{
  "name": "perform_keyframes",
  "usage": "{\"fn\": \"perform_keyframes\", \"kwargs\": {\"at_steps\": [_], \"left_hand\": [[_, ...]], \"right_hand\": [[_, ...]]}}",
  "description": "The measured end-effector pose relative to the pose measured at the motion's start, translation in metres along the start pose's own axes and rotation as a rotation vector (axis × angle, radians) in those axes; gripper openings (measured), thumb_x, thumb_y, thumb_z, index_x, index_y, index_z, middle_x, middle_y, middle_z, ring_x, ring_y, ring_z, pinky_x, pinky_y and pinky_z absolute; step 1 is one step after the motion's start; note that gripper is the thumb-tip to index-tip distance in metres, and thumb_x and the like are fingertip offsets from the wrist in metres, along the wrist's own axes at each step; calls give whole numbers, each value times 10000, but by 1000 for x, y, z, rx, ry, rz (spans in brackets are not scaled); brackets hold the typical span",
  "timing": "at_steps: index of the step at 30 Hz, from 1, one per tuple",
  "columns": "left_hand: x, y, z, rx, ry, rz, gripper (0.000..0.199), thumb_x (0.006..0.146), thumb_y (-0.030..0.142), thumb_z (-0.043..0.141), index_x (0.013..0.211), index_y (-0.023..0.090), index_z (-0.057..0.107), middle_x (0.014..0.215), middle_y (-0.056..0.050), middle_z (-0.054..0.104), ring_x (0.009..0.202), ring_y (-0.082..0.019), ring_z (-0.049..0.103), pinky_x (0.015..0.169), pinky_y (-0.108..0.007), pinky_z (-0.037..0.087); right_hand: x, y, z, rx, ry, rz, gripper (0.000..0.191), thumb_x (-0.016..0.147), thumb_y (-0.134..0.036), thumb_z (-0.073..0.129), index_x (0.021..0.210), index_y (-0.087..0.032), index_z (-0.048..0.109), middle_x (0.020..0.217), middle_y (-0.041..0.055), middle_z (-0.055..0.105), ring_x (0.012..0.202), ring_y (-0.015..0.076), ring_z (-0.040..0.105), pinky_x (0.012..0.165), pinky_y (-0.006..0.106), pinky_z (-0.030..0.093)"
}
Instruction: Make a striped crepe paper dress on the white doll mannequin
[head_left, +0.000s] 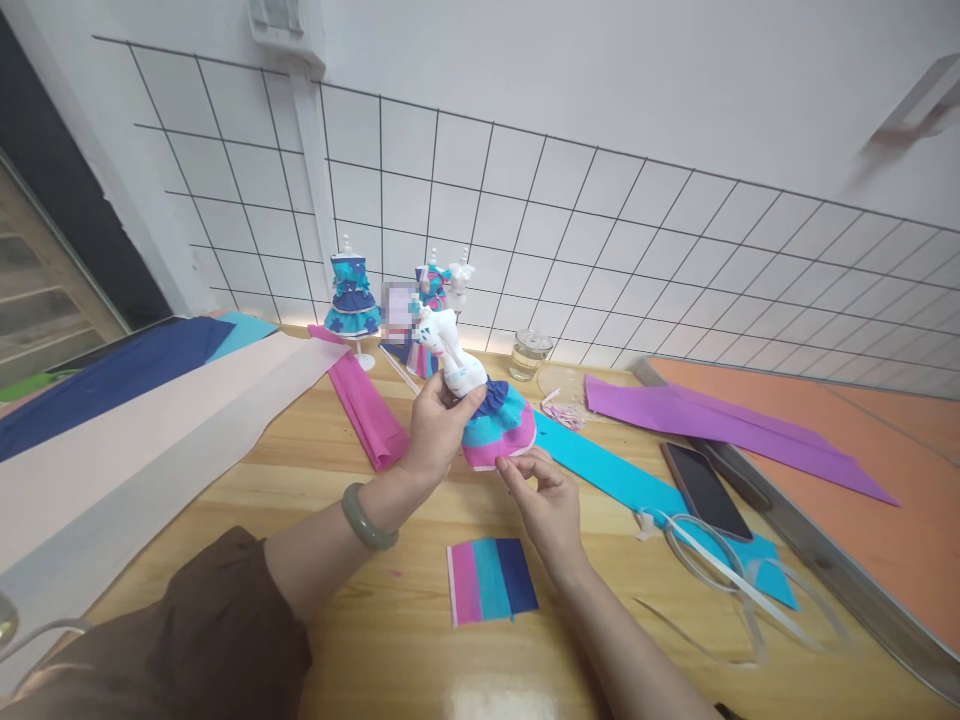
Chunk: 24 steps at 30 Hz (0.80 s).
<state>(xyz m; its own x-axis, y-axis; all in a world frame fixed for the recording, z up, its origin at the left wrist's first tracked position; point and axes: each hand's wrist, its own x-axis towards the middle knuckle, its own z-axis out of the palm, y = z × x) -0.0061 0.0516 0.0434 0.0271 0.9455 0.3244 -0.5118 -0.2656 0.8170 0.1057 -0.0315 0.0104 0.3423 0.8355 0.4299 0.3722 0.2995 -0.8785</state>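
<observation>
My left hand (439, 425) is closed around the waist of a small white mannequin (457, 365), which it holds tilted above the table. A layered paper skirt (501, 425) in navy, light blue and pink is on the mannequin's lower half. At the skirt's pink hem, with its thin white edge, my right hand (546, 495) pinches with thumb and forefinger. On the table below lies a striped piece (491, 580) in pink, light blue and navy with a white edge.
Dressed mini mannequins (352, 295) stand by the wall grid. A glass cup (531, 352), pink strip (367, 410), blue strip (607, 465), purple sheet (720, 425), phone (705, 490) and coiled white ribbon (701, 550) lie around. Large paper sheets (187, 420) cover the left.
</observation>
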Motion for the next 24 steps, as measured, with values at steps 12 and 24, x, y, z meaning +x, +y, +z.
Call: {"fn": "perform_keyframes", "kwargs": {"at_steps": [12, 24], "left_hand": [[4, -2, -5, 6, -10, -33, 404, 651, 262, 743, 1013, 148, 603, 1068, -83, 662, 982, -194, 609, 845, -297, 480], [-2, 0, -3, 68, -303, -356, 405, 667, 442, 721, 918, 129, 660, 908, -87, 693, 825, -198, 642, 740, -316, 498]], "right_hand": [[2, 8, -4, -88, 0, -126, 197, 733, -368, 683, 590, -234, 661, 647, 26, 611, 801, 230, 551, 811, 398, 397], [15, 7, -23, 78, 159, 23, 294, 755, -434, 643, 933, -201, 624, 1024, 71, 630, 1019, 237, 552, 934, 403, 376]]}}
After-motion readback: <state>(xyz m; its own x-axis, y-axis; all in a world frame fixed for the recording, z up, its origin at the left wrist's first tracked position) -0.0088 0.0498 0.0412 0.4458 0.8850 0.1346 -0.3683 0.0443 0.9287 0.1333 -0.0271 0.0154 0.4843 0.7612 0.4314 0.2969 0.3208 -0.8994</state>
